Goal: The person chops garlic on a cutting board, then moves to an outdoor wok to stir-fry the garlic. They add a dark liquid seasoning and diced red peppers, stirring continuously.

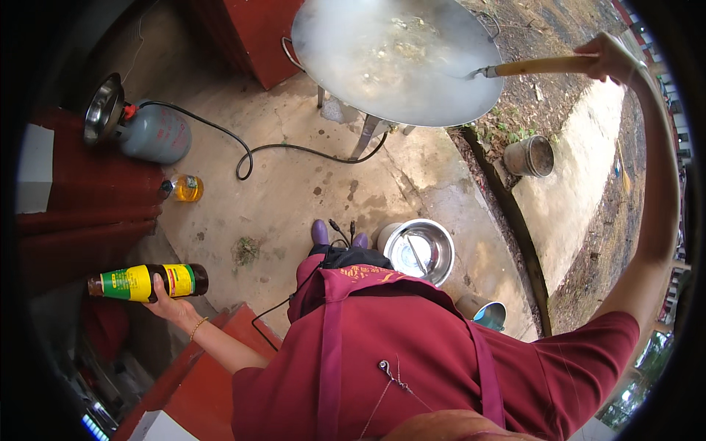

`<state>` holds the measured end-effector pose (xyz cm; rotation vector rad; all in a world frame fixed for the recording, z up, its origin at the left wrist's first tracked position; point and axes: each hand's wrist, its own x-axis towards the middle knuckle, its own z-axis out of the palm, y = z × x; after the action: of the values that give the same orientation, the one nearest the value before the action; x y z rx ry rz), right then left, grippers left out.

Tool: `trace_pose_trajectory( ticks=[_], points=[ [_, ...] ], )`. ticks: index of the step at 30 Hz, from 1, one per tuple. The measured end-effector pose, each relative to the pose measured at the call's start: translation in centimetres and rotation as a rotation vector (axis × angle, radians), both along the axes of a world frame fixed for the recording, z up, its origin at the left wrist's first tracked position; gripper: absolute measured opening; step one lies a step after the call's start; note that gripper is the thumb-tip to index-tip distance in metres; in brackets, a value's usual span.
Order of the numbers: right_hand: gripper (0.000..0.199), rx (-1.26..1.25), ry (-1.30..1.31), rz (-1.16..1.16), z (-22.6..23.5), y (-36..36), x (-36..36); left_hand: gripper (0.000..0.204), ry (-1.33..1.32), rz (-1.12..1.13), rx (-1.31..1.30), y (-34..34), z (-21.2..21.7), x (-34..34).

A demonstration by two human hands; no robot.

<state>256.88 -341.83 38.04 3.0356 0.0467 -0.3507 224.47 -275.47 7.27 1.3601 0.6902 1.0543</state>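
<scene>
Out to the left, my left hand (172, 305) is wrapped round a dark brown bottle (132, 284) with a yellow and green label, held nearly level above the floor. At the upper right my right hand (614, 60) grips the wooden handle of a long cooking spatula (540, 66). The spatula's metal end reaches into a big wok (471, 103) at the far side, where steam blurs its blade. Pale and greenish bits of food (401, 55) lie in the wok's middle, partly veiled by steam.
A grey gas cylinder (156, 136) with a steel bowl (104, 109) beside it stands left. Its black hose (213, 126) crosses the floor. An oil bottle (189, 188) stands nearby. By my feet is a steel basin (437, 235); a bucket (518, 159) stands beyond the ditch (515, 220).
</scene>
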Motion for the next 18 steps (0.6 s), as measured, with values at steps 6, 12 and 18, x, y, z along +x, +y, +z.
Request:
trace_pose_trajectory(
  ticks=[6, 12, 18],
  points=[
    [0.040, 0.393, 0.244, -0.218, -2.2, 3.5, -4.6, 0.055, -0.028, -0.020, -0.014, 0.5, 0.0, -0.2],
    [0.036, 0.595, 0.357, -0.143, -5.3, 7.7, -4.6, 0.056, -0.041, -0.002, -0.011, 1.0, -0.5, -0.4],
    [0.038, 0.634, 0.453, -0.131, -8.7, 11.8, -2.4, 0.056, -0.007, 0.081, -0.002, 0.9, -0.5, -0.6]
  ],
)
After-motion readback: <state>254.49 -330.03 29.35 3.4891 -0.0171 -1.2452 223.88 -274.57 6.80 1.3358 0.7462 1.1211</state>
